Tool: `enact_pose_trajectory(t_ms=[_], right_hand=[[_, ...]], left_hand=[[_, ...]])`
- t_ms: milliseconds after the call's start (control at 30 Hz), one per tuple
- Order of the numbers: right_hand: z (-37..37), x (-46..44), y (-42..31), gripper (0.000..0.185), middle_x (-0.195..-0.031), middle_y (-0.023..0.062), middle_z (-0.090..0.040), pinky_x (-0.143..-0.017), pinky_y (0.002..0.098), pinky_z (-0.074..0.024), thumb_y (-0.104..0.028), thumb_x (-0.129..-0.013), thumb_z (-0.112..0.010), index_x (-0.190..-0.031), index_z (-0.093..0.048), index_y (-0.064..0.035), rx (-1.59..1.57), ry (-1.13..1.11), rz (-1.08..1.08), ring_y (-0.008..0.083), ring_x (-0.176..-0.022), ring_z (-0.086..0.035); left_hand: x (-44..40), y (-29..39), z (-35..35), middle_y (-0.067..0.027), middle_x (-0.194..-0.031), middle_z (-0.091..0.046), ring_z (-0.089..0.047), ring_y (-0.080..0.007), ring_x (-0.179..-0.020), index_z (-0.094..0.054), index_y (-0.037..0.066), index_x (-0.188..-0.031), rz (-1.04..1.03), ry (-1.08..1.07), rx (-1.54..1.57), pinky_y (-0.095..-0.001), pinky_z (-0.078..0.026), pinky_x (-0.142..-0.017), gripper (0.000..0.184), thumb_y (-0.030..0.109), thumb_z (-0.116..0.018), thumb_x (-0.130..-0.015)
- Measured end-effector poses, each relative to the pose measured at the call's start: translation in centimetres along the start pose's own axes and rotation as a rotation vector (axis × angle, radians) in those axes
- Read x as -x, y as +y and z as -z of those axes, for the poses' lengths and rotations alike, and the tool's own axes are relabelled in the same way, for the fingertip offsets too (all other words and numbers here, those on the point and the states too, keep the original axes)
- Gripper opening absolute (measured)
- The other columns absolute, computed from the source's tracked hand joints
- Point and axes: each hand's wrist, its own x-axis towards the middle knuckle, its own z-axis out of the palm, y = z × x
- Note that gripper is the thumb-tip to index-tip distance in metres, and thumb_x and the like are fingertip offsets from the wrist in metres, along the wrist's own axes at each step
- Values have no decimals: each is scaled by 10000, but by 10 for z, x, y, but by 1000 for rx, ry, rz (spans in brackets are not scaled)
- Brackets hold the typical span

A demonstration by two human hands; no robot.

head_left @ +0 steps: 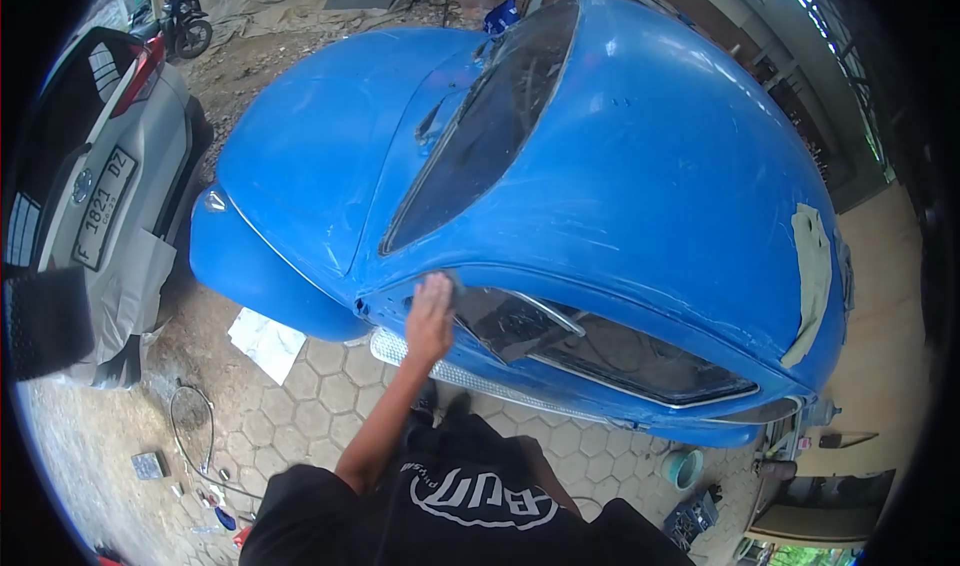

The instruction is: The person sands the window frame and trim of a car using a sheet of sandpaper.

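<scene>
A blue rounded car (660,166) fills the middle of the head view, with light scuffs on its roof. My left hand (431,311) is pressed against the car's side at the front edge of the side window (640,356), just below the windshield (490,131). Its fingers lie close together over a small dark grey piece, which is too hidden to name. My right hand is out of sight; only part of the right arm shows beside my black shirt. A strip of pale tape or paper (811,276) sticks to the roof's right edge.
At the left stands a white car (150,146), with a motorcycle (185,26) behind it. White paper (267,345) lies on the hexagonal paving (320,386). A hose (208,426) curls at lower left. A bucket (682,469) and a toolbox (692,516) sit at lower right.
</scene>
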Motion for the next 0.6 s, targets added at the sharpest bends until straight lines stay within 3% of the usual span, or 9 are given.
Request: enact_pose_trajectory(t_ms=[133,233,267,367,467,600], right_hand=[[-6,-4,9,322,-974,191,-683,-779,434,-518,-369,-875,-492,-891,-702,-126,60,-44,-40,338,-969,-656],[-14,-1,9,324,-969,194,-681,-780,434,-516,-369,-874,-490,-891,-700,-123,16,-43,-71,339,-968,-656],[-16,-5,7,325,-968,194,-681,-780,434,-515,-369,-873,-489,-891,-700,-122,4,-36,-78,339,-968,-655],[-21,-10,9,327,-964,197,-679,-781,433,-512,-368,-872,-487,-891,-697,-118,-38,-21,-96,339,-966,-655],[-21,-18,15,330,-959,199,-678,-781,433,-510,-367,-870,-484,-892,-695,-115,-73,-14,-97,340,-965,-654],[-30,-26,34,333,-954,203,-675,-782,432,-507,-367,-869,-481,-892,-693,-110,-87,-34,-82,341,-964,-653]], left_hand=[[47,-51,4,-254,-1500,-351,-308,-385,-1416,-349,-42,-1456,163,-56,-15,-501,-227,-1161,534,47,-430,-936],[30,-13,1,-250,-1518,-321,-266,-395,-1433,-329,-29,-1471,187,20,72,-486,-201,-1172,526,59,-379,-955],[23,0,-1,-251,-1508,-337,-273,-416,-1424,-343,-23,-1467,96,22,89,-511,-203,-1169,560,73,-455,-926],[-12,35,-4,-252,-1489,-364,-306,-425,-1404,-383,-28,-1441,24,87,92,-512,-238,-1157,536,54,-477,-919],[4,-4,-10,-241,-1486,-374,-324,-400,-1401,-390,-29,-1433,-12,61,-33,-499,-261,-1150,524,51,-487,-924],[38,-43,0,-218,-1481,-394,-343,-361,-1401,-376,-12,-1447,159,16,-87,-475,-249,-1160,517,64,-479,-946]])
